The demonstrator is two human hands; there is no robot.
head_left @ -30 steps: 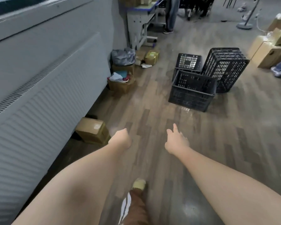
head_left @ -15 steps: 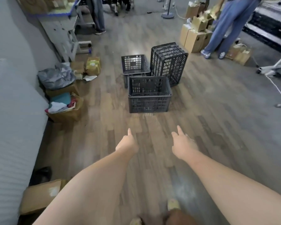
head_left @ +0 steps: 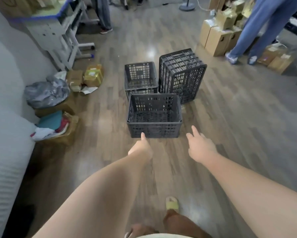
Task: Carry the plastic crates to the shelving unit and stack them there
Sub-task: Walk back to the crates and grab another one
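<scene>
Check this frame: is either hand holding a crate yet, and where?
Nothing is held. The left hand and right hand reach toward the nearest crate, short of it.

I am standing in what is looking like a stockroom or packing workspace. Cardboard boxes [head_left: 216, 40] are piling up along the wood-look floor [head_left: 230, 126], black plastic crates [head_left: 163, 93] are sitting out in the open, and a metal desk [head_left: 58, 30] is carrying more cartons.

The nearest crate [head_left: 154, 115] hides the lower front of the small crate [head_left: 141, 77]; left grip [head_left: 141, 149] fingers seem curled under.
</scene>
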